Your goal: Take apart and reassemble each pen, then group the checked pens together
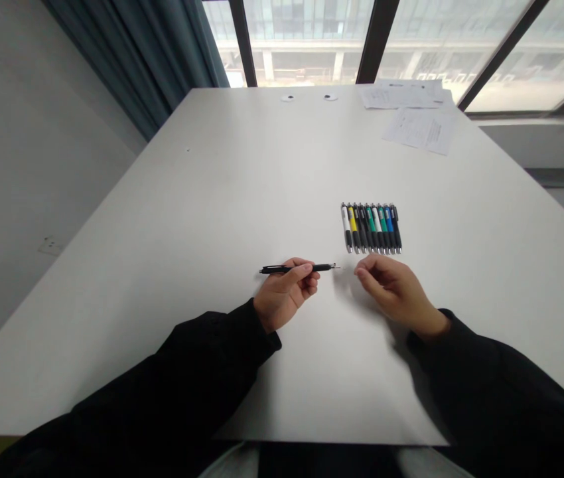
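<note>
My left hand [284,292] is closed round a black pen [322,267] that lies level, with its tip pointing right. My right hand [391,287] hovers just to the right of the pen tip, its fingers curled and pinched together; what they hold, if anything, is too small to make out. A little behind my right hand, several pens [370,228] in white, yellow, black, green and blue lie side by side in a neat row on the white table [212,219]. Both arms are in black sleeves.
Loose printed papers [419,126] lie at the table's far right corner. Two small round caps [309,97] sit in the tabletop at the far edge. A dark curtain [152,60] hangs at the far left, with windows behind.
</note>
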Demonstrator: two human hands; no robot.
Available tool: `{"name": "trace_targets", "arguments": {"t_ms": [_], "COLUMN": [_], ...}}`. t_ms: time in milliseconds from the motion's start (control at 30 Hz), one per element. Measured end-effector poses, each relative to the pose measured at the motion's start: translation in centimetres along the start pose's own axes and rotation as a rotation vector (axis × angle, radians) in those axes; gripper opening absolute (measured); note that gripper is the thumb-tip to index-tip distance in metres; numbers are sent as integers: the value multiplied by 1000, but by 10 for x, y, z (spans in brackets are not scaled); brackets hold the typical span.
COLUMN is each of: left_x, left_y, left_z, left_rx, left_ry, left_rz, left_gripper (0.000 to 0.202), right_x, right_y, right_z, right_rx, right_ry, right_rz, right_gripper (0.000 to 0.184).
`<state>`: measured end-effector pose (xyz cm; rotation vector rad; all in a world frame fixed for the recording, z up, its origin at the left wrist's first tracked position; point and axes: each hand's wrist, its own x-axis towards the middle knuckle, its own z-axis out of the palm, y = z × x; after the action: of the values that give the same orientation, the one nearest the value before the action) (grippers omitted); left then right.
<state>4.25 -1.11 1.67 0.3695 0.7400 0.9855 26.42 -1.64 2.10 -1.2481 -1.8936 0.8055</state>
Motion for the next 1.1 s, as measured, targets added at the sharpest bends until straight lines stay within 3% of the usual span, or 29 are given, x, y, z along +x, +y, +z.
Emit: {"name": "trace_targets", "arguments": {"t_ms": [100,500,800,1100], "left_x": [1,-3,-4,-3], "left_y": [-1,-2,-8,-7], "left_z": [-2,-1,-6,0], "left_rx": [26,65,212,98], "left_ry": [0,-17,-56,-41], "left_rz": [-4,-19,23,-33], "left_gripper": [24,22,18,20], "right_x": [-4,-6,-4,-7], "right_y": [-2,-6,-7,-15], "right_z": [-3,-3,0,7], "right_rx": [70,134,36,-8], "right_ry": [44,-27,-42,8], "right_rz": [11,38,-18,-134], "right_gripper": [14,19,17,11]}}
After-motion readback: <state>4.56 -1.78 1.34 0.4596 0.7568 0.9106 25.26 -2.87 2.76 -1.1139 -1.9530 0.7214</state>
